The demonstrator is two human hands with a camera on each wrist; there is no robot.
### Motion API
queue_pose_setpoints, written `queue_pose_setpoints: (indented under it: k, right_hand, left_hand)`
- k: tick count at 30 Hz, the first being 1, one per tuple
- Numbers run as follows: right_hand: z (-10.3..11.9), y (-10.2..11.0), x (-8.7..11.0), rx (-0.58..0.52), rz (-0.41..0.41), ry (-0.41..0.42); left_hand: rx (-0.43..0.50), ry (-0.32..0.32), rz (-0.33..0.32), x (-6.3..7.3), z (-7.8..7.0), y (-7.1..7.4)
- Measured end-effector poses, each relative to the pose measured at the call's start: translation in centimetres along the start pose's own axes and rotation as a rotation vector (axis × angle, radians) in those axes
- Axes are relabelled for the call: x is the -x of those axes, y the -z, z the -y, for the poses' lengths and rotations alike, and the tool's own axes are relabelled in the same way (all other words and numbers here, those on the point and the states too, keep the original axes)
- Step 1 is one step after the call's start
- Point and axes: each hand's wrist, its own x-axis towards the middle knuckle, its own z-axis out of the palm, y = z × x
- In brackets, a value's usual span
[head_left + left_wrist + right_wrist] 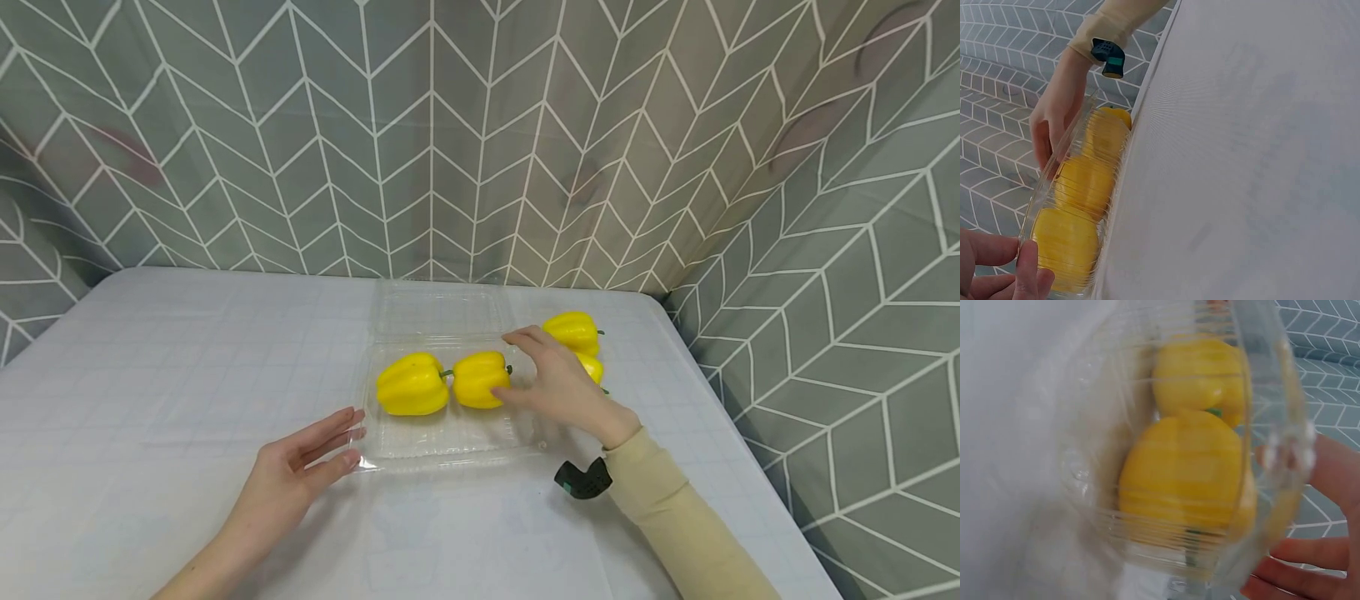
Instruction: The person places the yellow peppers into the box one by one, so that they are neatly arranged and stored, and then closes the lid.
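A clear plastic clamshell container [450, 440] lies on the table with its lid [438, 312] folded back. Inside sit two yellow bell peppers, one at left [412, 387] and one to its right [478, 381], their stems pointing right. My left hand [288, 467] pinches the container's left rim between thumb and fingers, as the left wrist view also shows. Over the container's right side is my right hand [562, 387], its fingers spread and the thumb right at the second pepper. Through the clear wall, the right wrist view shows a pepper [1185, 478] beside the loose fingers.
Two more yellow peppers, a farther one [572, 332] and a nearer one [592, 367] partly behind my right hand, lie right of the container. A white cloth covers the table [187, 375]. Patterned grey curtains [427, 150] hang behind and at the right.
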Motion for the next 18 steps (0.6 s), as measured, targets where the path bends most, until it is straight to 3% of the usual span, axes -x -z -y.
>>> queue_pose_setpoints:
  k: [18]
  right_hand:
    - [-1.8,2.2,-0.2,-0.020,-0.081,-0.031]
  left_hand:
    - [-0.006,0.010,0.003,0.0,-0.1,0.0]
